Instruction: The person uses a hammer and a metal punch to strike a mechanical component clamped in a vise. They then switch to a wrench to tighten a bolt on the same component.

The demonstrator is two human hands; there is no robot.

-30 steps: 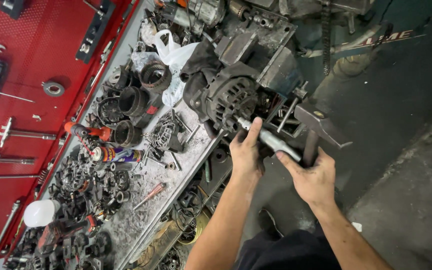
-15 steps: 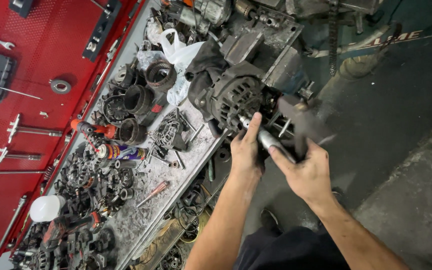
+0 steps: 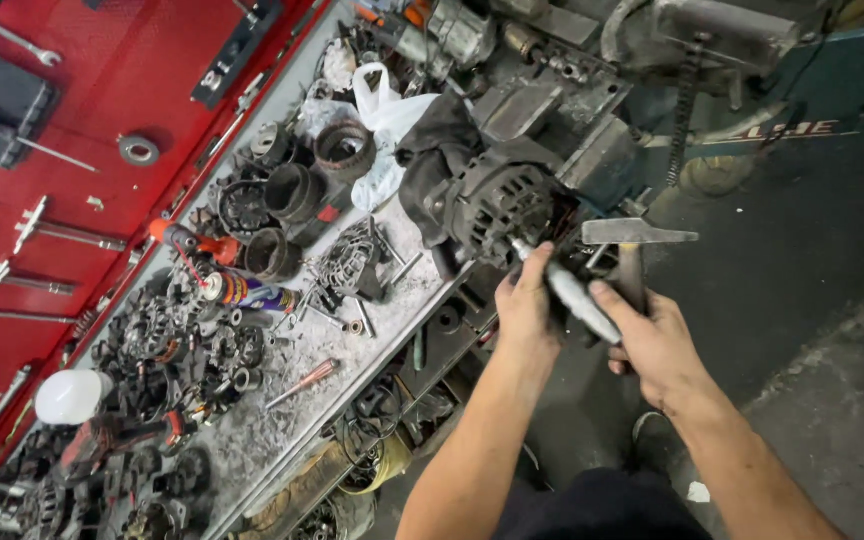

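While the left hand (image 3: pixel 527 300) wraps shut around the front of a stiff, smooth metal punch (image 3: pixel 572 297) against the heavy alternator (image 3: pixel 497 205) at the bench edge, the right hand (image 3: pixel 652 340) closes on a hammer (image 3: pixel 632 255); the tool's bare midsection looks the safest place to hold.

Both bare forearms reach away from the body, converging. The left hand (image 3: pixel 527 305) is curled with thumb up; the right hand (image 3: pixel 652 340), just right of it, grips with fingers wrapped.
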